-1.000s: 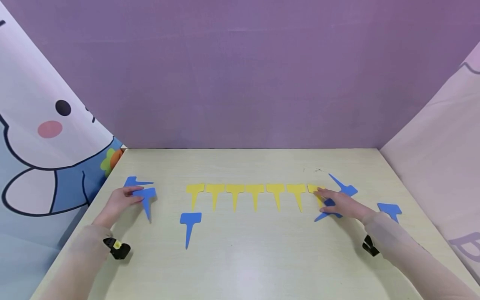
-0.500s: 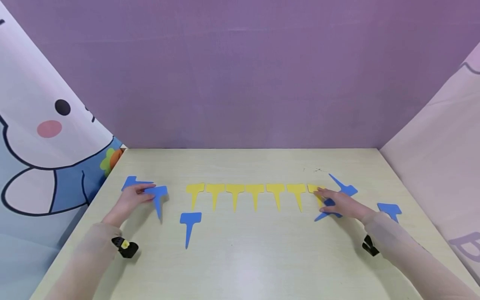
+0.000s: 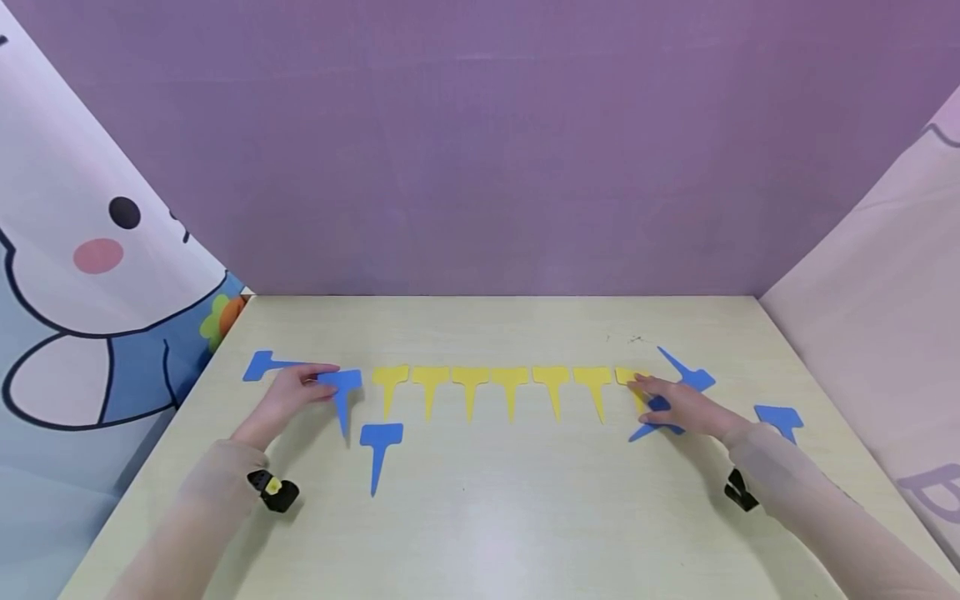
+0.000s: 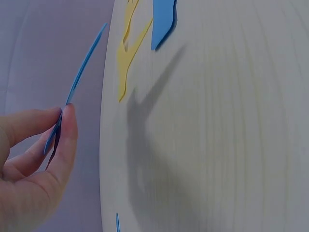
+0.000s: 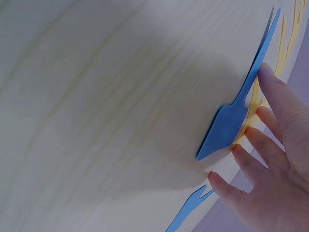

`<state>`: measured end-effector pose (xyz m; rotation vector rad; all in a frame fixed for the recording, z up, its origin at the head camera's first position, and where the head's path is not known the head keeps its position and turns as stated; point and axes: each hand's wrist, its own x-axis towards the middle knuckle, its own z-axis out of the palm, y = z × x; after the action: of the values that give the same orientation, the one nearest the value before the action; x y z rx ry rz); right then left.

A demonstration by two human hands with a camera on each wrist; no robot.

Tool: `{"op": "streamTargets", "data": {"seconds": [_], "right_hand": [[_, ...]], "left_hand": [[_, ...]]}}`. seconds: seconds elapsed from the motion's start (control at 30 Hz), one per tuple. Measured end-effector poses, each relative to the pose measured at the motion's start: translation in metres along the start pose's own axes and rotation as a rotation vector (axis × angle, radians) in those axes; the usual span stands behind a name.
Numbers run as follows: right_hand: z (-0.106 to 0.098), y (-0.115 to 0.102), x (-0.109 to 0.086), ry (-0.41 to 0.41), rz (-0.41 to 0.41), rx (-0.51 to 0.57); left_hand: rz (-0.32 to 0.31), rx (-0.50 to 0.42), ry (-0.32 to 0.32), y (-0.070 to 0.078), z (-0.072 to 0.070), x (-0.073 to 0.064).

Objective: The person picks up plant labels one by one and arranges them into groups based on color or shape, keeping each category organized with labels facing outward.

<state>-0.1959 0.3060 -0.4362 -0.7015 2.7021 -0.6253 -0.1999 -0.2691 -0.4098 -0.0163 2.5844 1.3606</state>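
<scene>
One thin blue T-shaped tag [image 3: 342,390] is hovering above the pale wood-grain table [image 3: 480,533], its stem pointing near, while the left hand [image 3: 288,396] is pinching its head by the left corner. Seven flat yellow T-shaped tags [image 3: 510,377] are lying in a row just right of it, near side of the table's far edge; a second blue tag [image 3: 381,433] is lying nearer. The right hand [image 3: 688,408], palm down, is spreading loosely straight fingers at the row's right end, its thumb beside a third blue tag [image 5: 224,128].

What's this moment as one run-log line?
left hand: pinches flat blue T-shaped piece, raised | right hand: spread at rightmost flat yellow T-shaped piece
</scene>
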Motion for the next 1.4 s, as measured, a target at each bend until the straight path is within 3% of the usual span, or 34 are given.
{"op": "streamTargets", "data": {"seconds": [0.63,0.9,1.4], "right_hand": [[0.0,0.002,0.002,-0.009,0.003,0.005],[0.0,0.001,0.002,-0.012,0.013,0.002],[0.001,0.001,0.001,-0.006,0.01,0.01]], "left_hand": [[0.061,-0.115,-0.065,0.022,0.035,0.004],[0.053,-0.112,-0.107,0.03,0.049,0.002],[0.047,-0.194,-0.173,0.039,0.069,-0.001]]}}
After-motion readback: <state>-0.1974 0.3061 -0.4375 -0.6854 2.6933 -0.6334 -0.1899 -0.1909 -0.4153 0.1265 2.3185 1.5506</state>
